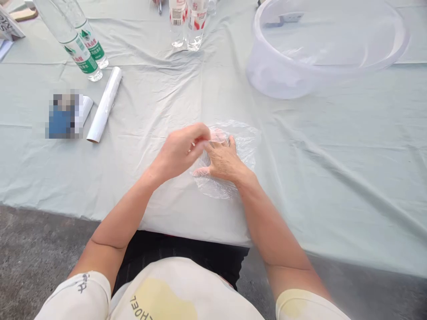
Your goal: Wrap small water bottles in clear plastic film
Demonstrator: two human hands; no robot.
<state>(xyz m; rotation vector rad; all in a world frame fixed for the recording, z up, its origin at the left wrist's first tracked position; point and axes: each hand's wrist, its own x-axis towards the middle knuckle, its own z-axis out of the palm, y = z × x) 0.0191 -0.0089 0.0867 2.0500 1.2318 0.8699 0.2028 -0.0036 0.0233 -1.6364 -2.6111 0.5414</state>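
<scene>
A thin, crinkled piece of clear plastic film (245,133) lies on the cloth-covered table in front of me. My right hand (222,158) rests flat on the table at the film, fingers spread, with its thumb and some fingertips seen through the plastic. Just left of it, my left hand (183,149) is closed, thumb and forefinger pinched together by the right hand's fingers. A bit of the film appears to be in that pinch, though the fingertips partly hide it.
A white roll of film (105,104) lies at the left, beside a shorter white roll (86,111) and a blurred-out item (62,118). Green-labelled water bottles (88,64) stand behind. Red-labelled bottles (195,26) stand at the back. A large translucent tub (280,75) occupies the back right.
</scene>
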